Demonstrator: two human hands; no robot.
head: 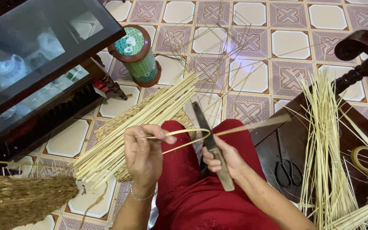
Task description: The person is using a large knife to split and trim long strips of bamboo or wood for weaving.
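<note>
Across the lap, strip (pixel 184 138) lying left-right

One labelled container shows: a cylindrical canister with a green patterned label and brown rims (pixel 136 54), lying tilted on the tiled floor (pixel 252 76) just beside the corner of the dark glass-topped cabinet (pixel 43 47). Its round end face is green with pale flower shapes. No signs or screens appear.
</note>
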